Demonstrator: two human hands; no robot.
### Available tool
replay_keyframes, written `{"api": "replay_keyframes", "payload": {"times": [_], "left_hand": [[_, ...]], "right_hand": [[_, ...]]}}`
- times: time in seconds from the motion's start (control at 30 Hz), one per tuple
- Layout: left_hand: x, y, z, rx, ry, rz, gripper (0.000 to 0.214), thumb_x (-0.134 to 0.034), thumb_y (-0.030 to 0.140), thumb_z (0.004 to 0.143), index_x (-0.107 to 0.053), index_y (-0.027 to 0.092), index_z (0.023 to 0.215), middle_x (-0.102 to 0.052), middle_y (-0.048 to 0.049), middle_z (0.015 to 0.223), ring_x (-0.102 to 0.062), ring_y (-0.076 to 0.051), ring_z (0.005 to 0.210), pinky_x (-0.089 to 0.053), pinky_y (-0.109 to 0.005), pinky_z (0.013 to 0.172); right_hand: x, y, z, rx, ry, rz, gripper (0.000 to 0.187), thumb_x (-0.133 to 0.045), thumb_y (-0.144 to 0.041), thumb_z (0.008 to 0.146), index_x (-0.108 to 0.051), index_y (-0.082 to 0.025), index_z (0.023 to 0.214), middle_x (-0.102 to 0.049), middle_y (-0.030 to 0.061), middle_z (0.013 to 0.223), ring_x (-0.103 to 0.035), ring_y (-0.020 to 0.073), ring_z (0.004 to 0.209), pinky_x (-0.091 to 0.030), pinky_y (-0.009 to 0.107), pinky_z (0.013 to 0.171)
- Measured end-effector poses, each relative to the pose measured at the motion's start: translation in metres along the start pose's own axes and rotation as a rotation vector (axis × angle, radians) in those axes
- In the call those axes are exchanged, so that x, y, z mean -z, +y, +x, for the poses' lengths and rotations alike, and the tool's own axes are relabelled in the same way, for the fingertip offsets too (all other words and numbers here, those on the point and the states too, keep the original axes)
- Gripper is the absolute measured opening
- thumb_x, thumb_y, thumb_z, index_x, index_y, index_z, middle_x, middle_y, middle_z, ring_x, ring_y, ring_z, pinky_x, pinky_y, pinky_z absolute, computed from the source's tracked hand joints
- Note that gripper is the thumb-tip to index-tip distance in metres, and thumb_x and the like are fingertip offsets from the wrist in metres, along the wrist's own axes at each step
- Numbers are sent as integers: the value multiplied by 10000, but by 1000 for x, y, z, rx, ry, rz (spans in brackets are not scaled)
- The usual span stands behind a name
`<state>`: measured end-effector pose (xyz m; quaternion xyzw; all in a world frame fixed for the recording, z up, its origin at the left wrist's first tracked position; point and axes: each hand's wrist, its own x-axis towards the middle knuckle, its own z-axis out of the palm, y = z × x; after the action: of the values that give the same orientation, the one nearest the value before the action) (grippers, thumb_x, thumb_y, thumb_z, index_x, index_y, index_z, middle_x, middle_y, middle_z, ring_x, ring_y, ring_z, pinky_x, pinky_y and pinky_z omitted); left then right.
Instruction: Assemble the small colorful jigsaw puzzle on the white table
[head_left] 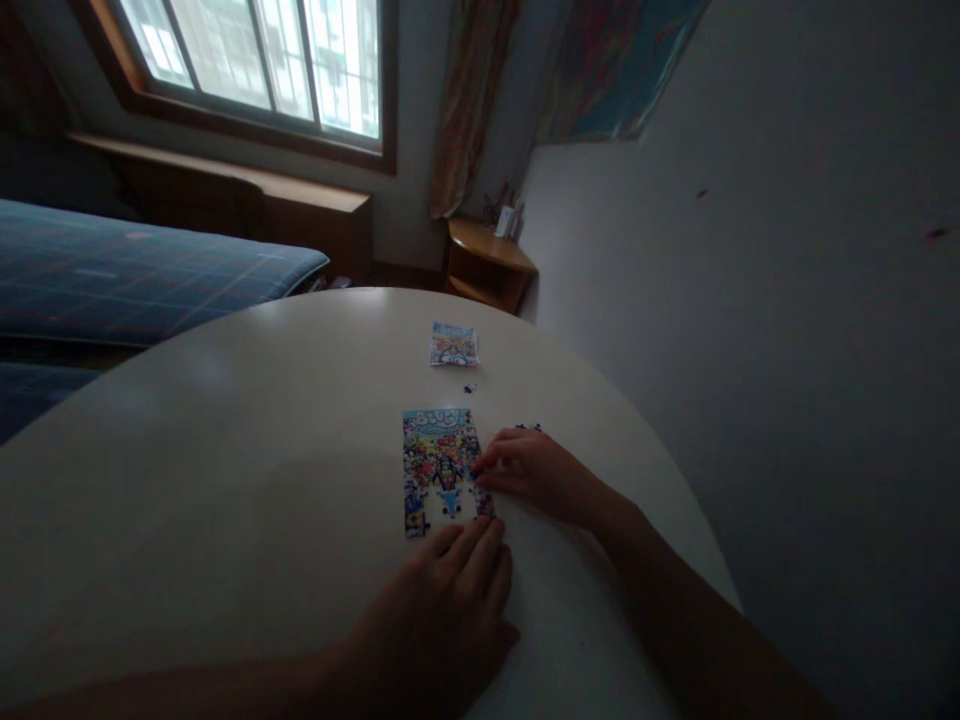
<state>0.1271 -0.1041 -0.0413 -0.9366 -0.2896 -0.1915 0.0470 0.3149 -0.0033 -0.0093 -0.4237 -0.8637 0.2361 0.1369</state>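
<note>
A colourful cartoon jigsaw puzzle [442,445] lies on the white round table [300,430], with a gap near its bottom middle. A blue figure piece [450,502] shows in that gap. My left hand [442,610] rests with its fingers stretched out flat, their tips at the puzzle's lower right corner. Over the right edge, my right hand [525,465] has its thumb and index finger closed around a small dark puzzle piece, mostly covered by the fingertips. Loose puzzle pieces [529,427] lie just beyond the right hand.
Behind the puzzle is another loose piece [470,388], and farther back a small printed packet [454,345]. A bed with a blue plaid cover [150,270] stands at left, a wooden corner shelf [491,250] beyond the table. A white wall [750,300] runs along the right.
</note>
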Motion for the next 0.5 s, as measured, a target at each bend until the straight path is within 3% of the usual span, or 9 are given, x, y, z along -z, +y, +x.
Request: {"api": "replay_keyframes", "payload": {"times": [0.5], "left_hand": [[-1, 1, -1, 28, -5, -45, 387, -539, 420, 965, -655, 98, 1146, -639, -158, 1318, -607, -280, 1209, -508, -393, 975]], "right_hand": [[-1, 5, -1, 11, 31, -6, 100, -680, -211, 896, -764, -208, 950, -711, 40, 906, -634, 145, 814, -477, 271, 757]]}}
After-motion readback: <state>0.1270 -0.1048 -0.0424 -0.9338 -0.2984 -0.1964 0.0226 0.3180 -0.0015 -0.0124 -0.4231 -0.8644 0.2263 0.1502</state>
